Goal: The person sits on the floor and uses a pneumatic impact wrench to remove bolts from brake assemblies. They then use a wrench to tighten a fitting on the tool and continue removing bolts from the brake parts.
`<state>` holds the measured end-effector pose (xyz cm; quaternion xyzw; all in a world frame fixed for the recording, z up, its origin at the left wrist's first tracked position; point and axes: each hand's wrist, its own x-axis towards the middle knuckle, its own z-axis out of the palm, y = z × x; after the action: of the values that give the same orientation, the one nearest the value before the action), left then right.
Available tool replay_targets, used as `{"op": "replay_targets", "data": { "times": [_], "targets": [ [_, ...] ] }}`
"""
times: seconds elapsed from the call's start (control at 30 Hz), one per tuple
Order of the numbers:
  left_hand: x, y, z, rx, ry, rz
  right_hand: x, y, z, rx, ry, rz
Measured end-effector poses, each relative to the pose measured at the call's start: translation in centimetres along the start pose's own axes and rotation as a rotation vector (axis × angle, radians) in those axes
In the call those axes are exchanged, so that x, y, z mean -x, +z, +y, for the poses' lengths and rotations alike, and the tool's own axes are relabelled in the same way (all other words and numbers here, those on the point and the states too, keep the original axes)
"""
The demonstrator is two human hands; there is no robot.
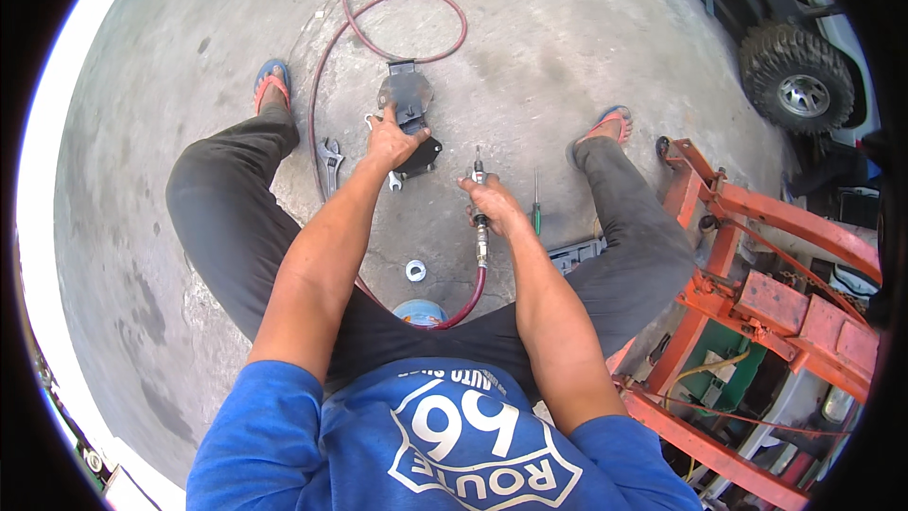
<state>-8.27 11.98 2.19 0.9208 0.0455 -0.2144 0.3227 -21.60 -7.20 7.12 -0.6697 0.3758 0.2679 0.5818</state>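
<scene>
My left hand (390,144) is closed on a dark metal bracket (409,92) lying on the concrete, its index finger stretched along the upper plate and its thumb on the lower part. Under that hand is a silver wrench (395,183), only its ends showing. A slim air grinder (480,170) is wrapped in my right hand (494,201), its thin tip pointing away from me. The tip is apart from the bracket, to its right. From the grinder's back end a red air hose (470,303) curves down between my legs.
An adjustable wrench (330,167) lies left of my forearm. Right of my right hand are a green-handled screwdriver (537,216) and a grey tray (579,253). A white ring (415,271) sits nearer me. An orange wheeled frame (719,255) and a large tire (797,79) stand at right.
</scene>
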Motion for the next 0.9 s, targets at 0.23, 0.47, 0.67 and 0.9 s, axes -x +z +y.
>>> {"op": "replay_targets", "data": {
  "times": [0.23, 0.47, 0.67, 0.9],
  "targets": [
    [-0.8, -0.2, -0.3, 0.020, -0.047, -0.098, 1.5, 2.2, 1.6, -0.014, -0.018, -0.133],
    [-0.9, -0.2, -0.3, 0.055, -0.046, -0.121, 0.9, 2.1, 1.6, 0.068, -0.059, -0.020],
    [-0.9, -0.3, -0.2, 0.057, -0.049, -0.115, 1.4, 2.0, 1.9, 0.018, -0.046, -0.075],
    [-0.5, -0.6, 0.1, 0.070, -0.066, -0.119, 1.6, 1.4, 1.3, -0.054, -0.202, 0.007]
  ]
}}
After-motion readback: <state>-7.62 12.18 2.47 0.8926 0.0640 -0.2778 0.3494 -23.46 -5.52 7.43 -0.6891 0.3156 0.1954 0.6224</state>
